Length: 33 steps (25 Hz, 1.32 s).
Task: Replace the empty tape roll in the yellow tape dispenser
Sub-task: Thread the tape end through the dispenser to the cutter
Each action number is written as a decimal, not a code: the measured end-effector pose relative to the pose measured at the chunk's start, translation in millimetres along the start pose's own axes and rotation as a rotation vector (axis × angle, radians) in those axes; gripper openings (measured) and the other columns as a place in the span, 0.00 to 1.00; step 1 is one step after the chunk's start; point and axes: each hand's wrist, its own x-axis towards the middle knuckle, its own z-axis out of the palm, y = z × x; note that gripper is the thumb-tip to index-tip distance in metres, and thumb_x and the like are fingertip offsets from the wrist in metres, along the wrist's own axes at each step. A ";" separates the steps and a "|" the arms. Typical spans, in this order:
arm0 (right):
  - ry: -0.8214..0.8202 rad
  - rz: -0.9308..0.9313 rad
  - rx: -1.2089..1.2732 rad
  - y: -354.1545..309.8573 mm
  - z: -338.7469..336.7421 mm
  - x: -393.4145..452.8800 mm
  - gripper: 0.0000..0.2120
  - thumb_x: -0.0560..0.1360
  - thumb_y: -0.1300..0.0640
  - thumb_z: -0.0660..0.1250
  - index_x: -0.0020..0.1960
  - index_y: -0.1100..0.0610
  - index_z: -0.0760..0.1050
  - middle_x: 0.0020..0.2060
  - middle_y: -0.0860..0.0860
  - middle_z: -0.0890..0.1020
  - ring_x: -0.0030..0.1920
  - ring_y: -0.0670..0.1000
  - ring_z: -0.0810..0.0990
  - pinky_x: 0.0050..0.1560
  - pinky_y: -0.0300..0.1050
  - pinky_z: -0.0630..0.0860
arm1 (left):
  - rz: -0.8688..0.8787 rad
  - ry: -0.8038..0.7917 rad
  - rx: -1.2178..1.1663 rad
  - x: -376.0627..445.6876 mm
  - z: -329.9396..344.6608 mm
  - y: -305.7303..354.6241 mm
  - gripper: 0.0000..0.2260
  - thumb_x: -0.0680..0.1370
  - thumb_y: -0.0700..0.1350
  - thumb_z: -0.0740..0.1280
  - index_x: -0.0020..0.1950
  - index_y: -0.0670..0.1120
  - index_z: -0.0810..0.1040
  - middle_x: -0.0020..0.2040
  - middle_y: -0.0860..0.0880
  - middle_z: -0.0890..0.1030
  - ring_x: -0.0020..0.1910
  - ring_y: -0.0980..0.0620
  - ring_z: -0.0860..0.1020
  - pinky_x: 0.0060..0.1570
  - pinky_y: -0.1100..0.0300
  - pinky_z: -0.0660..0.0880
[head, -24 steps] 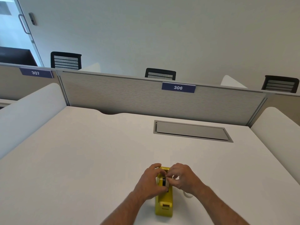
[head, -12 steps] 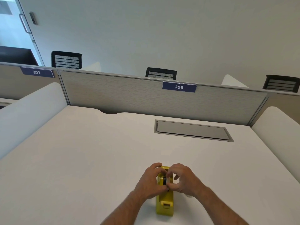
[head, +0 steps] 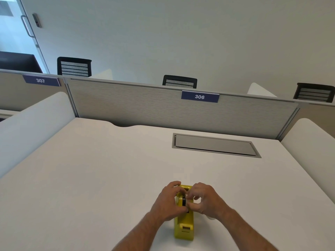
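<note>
The yellow tape dispenser (head: 184, 226) stands on the white desk (head: 101, 178) near its front edge, cutter end toward me. A black spool hub (head: 184, 201) sits in the dispenser's slot. My left hand (head: 167, 201) wraps the dispenser's left side, thumb by the hub. My right hand (head: 204, 200) pinches at the hub from the right side with fingertips closed. A bit of a white tape roll (head: 210, 217) shows on the desk under my right wrist, mostly hidden.
A grey cable hatch (head: 215, 145) is set into the desk farther back. A grey partition (head: 145, 105) labelled 306 closes off the far edge, with white side screens at left and right. Black chairs stand beyond it.
Both hands stay on the dispenser. My right fingers have shifted slightly around the black hub; the hub sits a little lower in the slot.
</note>
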 end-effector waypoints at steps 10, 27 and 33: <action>-0.018 0.017 -0.020 -0.9 -4.3 3.1 0.07 0.69 0.50 0.72 0.45 0.49 0.84 0.38 0.44 0.85 0.38 0.45 0.78 0.39 0.41 0.78 | 0.001 -0.008 0.012 -0.9 -1.5 2.4 0.24 0.65 0.57 0.76 0.60 0.58 0.76 0.74 0.55 0.66 0.69 0.52 0.69 0.66 0.52 0.74; -0.022 -0.016 -0.027 4.2 1.9 -1.3 0.10 0.71 0.48 0.71 0.51 0.49 0.84 0.44 0.44 0.83 0.43 0.42 0.77 0.43 0.31 0.74 | 0.018 0.001 -0.032 -0.6 -2.2 1.5 0.26 0.64 0.59 0.74 0.61 0.59 0.77 0.73 0.55 0.68 0.69 0.53 0.69 0.66 0.51 0.74; 0.007 -0.035 -0.023 5.6 2.0 -1.0 0.07 0.71 0.56 0.73 0.49 0.50 0.85 0.44 0.46 0.84 0.44 0.41 0.78 0.43 0.35 0.76 | 0.007 0.010 -0.035 0.0 0.1 0.8 0.24 0.63 0.57 0.75 0.59 0.60 0.77 0.72 0.55 0.68 0.69 0.53 0.69 0.66 0.51 0.74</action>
